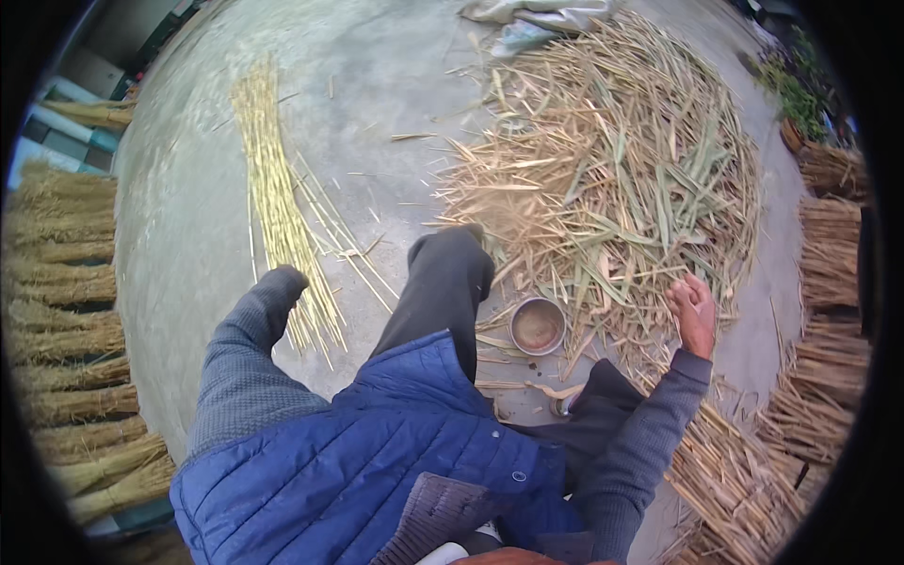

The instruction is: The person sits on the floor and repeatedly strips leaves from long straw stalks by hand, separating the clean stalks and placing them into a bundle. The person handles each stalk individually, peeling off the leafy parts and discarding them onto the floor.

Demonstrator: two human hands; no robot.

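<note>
My right hand (694, 315) is raised over the near right edge of a big heap of dry leaves and husks (612, 160). Its fingers are curled inward, and whether anything small is between them I cannot make out. On the left, my grey knitted sleeve ends in a dark cuff beside a bundle of thin yellow-green stalks (273, 188); the left hand itself is hidden. A few loose stalks (334, 226) fan out from that bundle. A round metal bowl (538, 327) with a brownish inside rests on the ground between my knees.
Bundles of dried stalks (71, 311) line the left side. More dry stalks (744, 471) lie along the lower right, with further bundles (829, 254) above them. Pale sheeting (537, 19) touches the heap's far end, and a green plant (796, 89) stands at the far right.
</note>
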